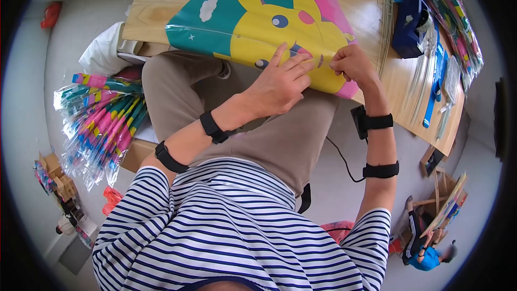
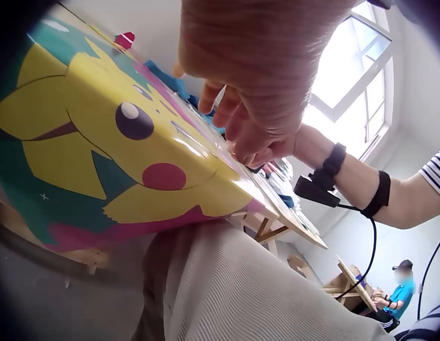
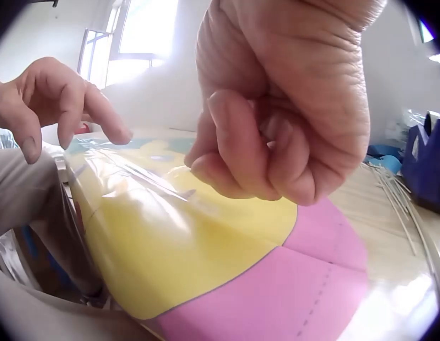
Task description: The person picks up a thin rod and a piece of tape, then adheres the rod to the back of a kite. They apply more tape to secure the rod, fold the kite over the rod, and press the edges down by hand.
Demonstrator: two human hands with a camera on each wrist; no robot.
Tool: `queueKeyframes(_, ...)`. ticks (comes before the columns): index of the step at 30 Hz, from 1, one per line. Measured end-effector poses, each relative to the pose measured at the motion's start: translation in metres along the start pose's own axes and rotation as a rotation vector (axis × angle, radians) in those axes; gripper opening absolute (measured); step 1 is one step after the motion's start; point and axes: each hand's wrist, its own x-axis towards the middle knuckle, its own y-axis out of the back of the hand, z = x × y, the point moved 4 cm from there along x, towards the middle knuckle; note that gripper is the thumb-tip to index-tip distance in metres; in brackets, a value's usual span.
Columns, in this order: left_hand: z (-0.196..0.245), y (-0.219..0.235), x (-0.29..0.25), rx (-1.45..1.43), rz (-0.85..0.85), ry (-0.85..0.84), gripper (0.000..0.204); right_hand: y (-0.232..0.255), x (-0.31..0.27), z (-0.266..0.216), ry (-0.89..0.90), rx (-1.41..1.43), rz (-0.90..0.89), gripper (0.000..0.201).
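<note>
A printed plastic sheet (image 1: 258,24), kite-like with a yellow cartoon face on green and pink, lies on the table and hangs over its near edge toward the lap. My left hand (image 1: 280,82) is over the sheet's near side, its fingers spread and loosely bent. In the left wrist view that hand (image 2: 259,60) hangs above the yellow print. My right hand (image 1: 356,64) is at the sheet's right end, fingertips drawn together. The right wrist view shows its fingers (image 3: 237,142) tightly curled close over the glossy yellow area, with nothing visible between them.
The wooden table (image 1: 153,2) holds thin clear rods (image 1: 386,32), a dark blue box (image 1: 410,27), a blue strap (image 1: 437,83) and a bundle of wrapped colourful packs (image 1: 458,27). More packs (image 1: 105,121) are at my left. Another person (image 1: 425,256) sits at lower right.
</note>
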Motion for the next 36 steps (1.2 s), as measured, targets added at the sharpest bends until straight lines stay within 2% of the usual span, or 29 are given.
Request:
queueKeyframes(25,-0.005,-0.034,0.02,0.084,-0.071,-0.01,0.039,-0.002,0.005,0.013,-0.007,-0.127,0.091,0.012)
queueKeyframes(31,-0.005,-0.035,0.018,0.173,-0.094,-0.02,0.04,0.009,-0.004,0.018,-0.089,0.179,-0.036,0.016)
queueKeyframes(34,-0.005,-0.033,0.019,0.192,-0.106,-0.03,0.039,0.014,-0.017,0.022,-0.141,0.448,-0.117,0.021)
queueKeyframes(36,-0.006,-0.033,0.019,0.201,-0.107,-0.035,0.038,0.015,-0.028,0.019,-0.164,0.597,-0.102,0.02)
